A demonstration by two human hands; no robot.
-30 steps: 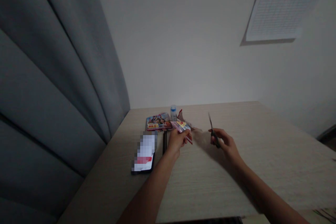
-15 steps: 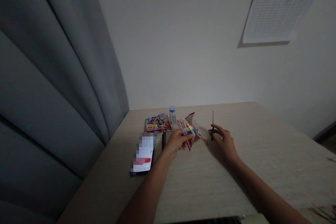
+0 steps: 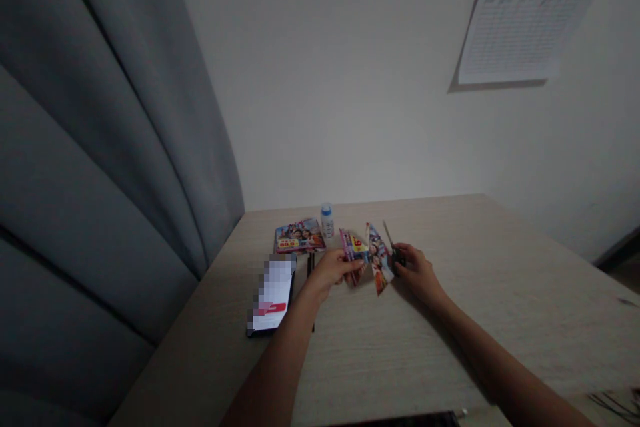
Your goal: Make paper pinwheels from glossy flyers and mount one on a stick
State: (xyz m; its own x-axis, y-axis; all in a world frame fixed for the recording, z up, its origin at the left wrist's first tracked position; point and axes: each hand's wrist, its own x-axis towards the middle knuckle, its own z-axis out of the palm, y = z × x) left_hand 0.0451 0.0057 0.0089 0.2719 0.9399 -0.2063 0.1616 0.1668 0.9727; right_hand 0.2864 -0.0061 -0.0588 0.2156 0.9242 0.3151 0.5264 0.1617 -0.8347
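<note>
My left hand [image 3: 334, 271] is closed on a colourful printed flyer [image 3: 355, 245], folded and held above the table. The flyer spreads into pointed, cut-looking flaps, and one printed flap [image 3: 379, 265] stretches toward the right. My right hand [image 3: 416, 272] grips scissors [image 3: 397, 255] by their dark handles, the thin blade pointing up and to the left. The scissors are beside the right flap; whether the fingers also touch that flap, I cannot tell.
A stack of similar flyers [image 3: 300, 237] lies at the back left beside a small blue-capped bottle [image 3: 327, 221]. A lit phone [image 3: 274, 297] rests nearer, with dark slim sticks [image 3: 311, 263] beside it. A grey curtain [image 3: 125, 147] hangs left; a printed sheet [image 3: 515, 37] is on the wall.
My right hand has moved slightly left, toward the flyer, and the scissors have tilted left. The flyer's right flap has swung open and now shows its printed face.
</note>
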